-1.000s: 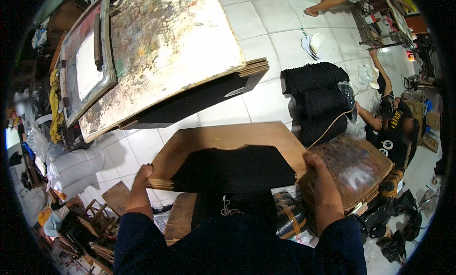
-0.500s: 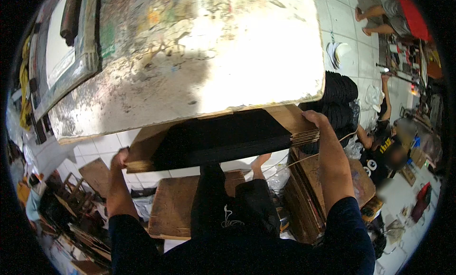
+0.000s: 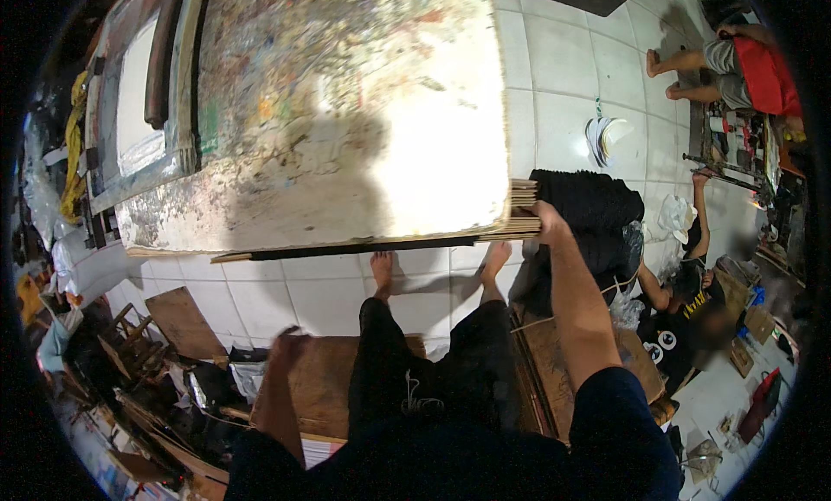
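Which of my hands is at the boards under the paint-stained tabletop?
Your right hand, at the right ends of the boards; your left hand, blurred, is apart from them.

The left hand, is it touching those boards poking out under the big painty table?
Apart. The head view shows white floor tiles between the blurred left hand and the boards.

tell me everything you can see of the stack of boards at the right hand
The stack is several thin light-brown boards, wood-like or cardboard-like, with black along the near edge. It lies roughly flat beneath the stained tabletop, which hides most of it. Its layered right end juts past the tabletop's corner, meeting the right hand; a tan left tip also shows.
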{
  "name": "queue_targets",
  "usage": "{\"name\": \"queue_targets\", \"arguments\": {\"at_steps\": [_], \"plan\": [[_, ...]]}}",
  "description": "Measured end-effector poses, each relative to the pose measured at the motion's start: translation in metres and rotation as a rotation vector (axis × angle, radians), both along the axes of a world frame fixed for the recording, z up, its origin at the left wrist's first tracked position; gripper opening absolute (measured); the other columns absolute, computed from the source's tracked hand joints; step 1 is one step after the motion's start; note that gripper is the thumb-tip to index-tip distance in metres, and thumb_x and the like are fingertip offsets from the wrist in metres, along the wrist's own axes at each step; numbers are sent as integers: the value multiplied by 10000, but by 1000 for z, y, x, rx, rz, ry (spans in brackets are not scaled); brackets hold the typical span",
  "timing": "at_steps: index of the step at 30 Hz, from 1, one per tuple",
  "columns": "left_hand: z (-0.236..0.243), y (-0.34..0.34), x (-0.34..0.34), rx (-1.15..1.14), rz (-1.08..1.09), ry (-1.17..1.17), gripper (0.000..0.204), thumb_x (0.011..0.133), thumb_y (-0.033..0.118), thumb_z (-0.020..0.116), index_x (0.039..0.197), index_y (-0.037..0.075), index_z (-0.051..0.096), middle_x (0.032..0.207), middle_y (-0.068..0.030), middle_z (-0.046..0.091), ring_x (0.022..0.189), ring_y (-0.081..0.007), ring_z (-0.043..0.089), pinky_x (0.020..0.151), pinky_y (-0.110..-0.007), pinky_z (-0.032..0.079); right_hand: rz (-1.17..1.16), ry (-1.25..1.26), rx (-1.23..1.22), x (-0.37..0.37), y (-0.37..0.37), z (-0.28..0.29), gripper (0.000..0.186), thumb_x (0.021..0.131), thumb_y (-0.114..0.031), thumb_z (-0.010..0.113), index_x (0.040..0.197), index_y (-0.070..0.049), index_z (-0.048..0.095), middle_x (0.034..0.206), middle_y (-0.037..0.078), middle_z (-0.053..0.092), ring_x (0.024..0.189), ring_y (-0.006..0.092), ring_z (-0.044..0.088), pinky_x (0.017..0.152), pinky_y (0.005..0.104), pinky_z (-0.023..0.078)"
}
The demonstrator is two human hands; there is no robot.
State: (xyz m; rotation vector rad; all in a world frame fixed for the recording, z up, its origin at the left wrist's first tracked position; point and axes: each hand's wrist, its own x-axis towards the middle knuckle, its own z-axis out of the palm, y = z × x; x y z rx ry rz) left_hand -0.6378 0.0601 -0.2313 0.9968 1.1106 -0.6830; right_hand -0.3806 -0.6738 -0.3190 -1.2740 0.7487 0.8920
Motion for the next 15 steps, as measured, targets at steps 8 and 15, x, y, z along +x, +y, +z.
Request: {"name": "queue_targets", "arguments": {"at_steps": [8,15], "plan": [[86,-357,-20,-631,309,237,517,1086,299,489,1528,46,400,1300,-255,649,1005,-248,696,687,-343,583,3,399,31,2,-16,40,567,1101,-356,346,1525,17,395,1225,264,654,1127,382,668,890,505,610],[66,-405,51,384,-60,143,388,1017,230,617,1318,-7,563,997,-196,713,748,-284,723,612,-441,622,435,223,-153,-47,-213,120,538,1073,-305,532,1548,-73,433,1304,173,662,1100,337,703,896,469,597]]}}
